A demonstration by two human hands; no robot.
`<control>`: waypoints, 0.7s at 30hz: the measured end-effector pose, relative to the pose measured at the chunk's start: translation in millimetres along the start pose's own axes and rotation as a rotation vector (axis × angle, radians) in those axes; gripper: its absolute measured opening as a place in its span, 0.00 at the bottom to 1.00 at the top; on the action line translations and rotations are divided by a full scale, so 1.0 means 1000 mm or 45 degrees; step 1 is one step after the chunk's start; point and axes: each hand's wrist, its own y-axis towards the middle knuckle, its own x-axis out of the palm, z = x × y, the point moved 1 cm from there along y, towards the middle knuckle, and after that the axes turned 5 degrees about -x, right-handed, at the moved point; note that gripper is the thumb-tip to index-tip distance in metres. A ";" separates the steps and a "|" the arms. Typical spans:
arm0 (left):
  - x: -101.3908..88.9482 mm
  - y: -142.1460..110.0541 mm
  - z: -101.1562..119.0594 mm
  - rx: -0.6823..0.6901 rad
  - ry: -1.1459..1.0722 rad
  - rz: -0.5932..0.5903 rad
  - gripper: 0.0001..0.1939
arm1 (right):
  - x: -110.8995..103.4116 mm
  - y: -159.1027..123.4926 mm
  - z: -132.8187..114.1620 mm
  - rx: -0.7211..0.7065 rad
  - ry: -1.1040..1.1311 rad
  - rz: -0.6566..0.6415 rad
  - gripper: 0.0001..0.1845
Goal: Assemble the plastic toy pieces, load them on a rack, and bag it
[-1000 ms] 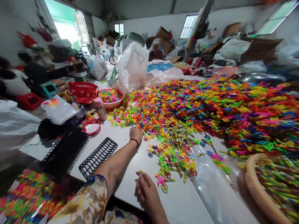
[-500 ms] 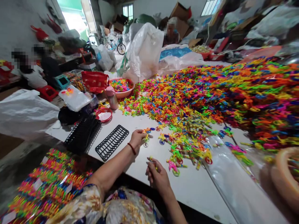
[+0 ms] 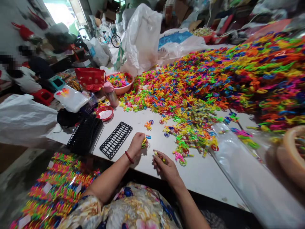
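Observation:
My left hand (image 3: 137, 144), with a dark red bead bracelet at the wrist, is closed on a small plastic toy bike (image 3: 144, 142), yellow with a blue wheel at its top. My right hand (image 3: 166, 165) pinches a small yellow-green plastic piece (image 3: 156, 153); the fingers hide most of it. Just beyond my left hand an orange toy bike (image 3: 149, 125) with a dark blue wheel lies on the white table (image 3: 147, 168). To the left of that hand a black slotted plastic rack (image 3: 116, 140) lies flat. A pink toy bike (image 3: 178, 156) sits right of my right hand.
A big heap of colourful toy pieces (image 3: 214, 79) covers the table's far right. Clear plastic bags (image 3: 247, 171) lie at right, near an orange-tan tub (image 3: 294, 149). More black racks (image 3: 84, 135), a red basket (image 3: 105, 113) and a pink-topped flask (image 3: 111, 94) stand left. Bagged toys (image 3: 57, 187) lie below.
My left hand has drawn back toward me, now with the yellow toy bike in it; the orange one stays on the table. My right hand still pinches its small piece. The view has tilted down.

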 end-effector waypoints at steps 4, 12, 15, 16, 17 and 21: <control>0.002 -0.025 -0.017 0.059 0.112 0.025 0.19 | 0.005 -0.009 -0.017 -0.046 -0.129 0.018 0.34; 0.008 -0.045 -0.021 0.005 0.043 -0.071 0.25 | 0.015 -0.019 -0.041 -0.233 -0.419 -0.007 0.26; 0.011 -0.048 -0.020 0.018 0.070 -0.141 0.26 | 0.013 -0.020 -0.040 -0.192 -0.395 -0.009 0.25; 0.012 -0.049 -0.021 0.027 0.091 -0.155 0.26 | 0.012 -0.021 -0.038 -0.175 -0.380 -0.012 0.24; 0.012 -0.049 -0.022 0.037 0.115 -0.163 0.26 | 0.010 -0.021 -0.037 -0.157 -0.363 -0.012 0.24; 0.010 -0.048 -0.027 0.090 0.234 -0.170 0.25 | 0.005 -0.023 -0.036 -0.038 -0.310 -0.039 0.24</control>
